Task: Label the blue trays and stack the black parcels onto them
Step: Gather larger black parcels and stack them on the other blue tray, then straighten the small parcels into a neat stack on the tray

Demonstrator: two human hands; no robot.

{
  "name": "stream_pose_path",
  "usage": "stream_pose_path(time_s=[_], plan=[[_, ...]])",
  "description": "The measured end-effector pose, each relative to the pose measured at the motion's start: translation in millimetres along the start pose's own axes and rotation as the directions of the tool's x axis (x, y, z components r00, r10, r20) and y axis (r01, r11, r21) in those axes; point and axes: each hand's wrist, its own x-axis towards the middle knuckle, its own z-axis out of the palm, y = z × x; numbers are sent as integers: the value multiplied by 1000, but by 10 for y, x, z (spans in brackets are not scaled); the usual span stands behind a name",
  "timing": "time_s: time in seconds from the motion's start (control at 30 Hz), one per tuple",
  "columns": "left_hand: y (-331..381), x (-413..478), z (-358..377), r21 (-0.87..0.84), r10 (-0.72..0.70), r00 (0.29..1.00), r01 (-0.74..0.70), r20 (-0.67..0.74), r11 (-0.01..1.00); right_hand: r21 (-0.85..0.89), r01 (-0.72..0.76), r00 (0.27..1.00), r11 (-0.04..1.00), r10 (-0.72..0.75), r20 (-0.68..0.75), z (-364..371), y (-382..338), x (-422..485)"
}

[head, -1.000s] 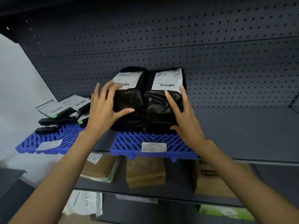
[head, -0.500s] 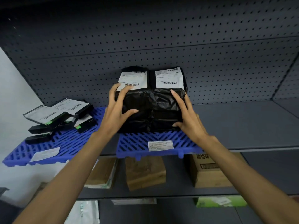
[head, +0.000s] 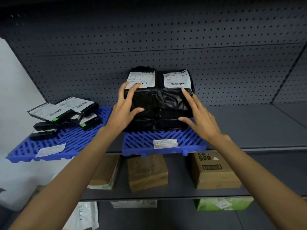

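Black parcels sit on both labelled blue trays; left hand and right hand, fingers spread, bracket the centre stack, likely final squaring.

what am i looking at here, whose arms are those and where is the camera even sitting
There is no machine here. The arms are a person's own, and the one picture comes from a wide-angle camera worn on their head, looking forward and down, which is why the shelving looks bent. The left hand rests with spread fingers on a stack of black parcels. The right hand is at the stack's other side, too blurred to tell whether it touches. The stack sits on a blue tray with a white label. To the left, a second blue tray holds small black boxes. Brown parcels sit on the shelf below.
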Motion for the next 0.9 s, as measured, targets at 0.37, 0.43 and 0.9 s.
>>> stream_pose_path(time_s=[0.37, 0.43, 0.9], plan=[[100, -233, -364, 220, 3, 1000, -2, -3, 976, -144, 256, 960, 956, -269, -82, -395, -612, 517], [33, -321, -470, 284, -48, 999, 46, -1, 958, -137, 320, 944, 938, -328, -42, -340, -836, 704], [-1002, -988, -1238, 532, -492, 870, 426, -21, 731, -139, 621, 772, 771, -570, 282, 589, -2174, 1610]])
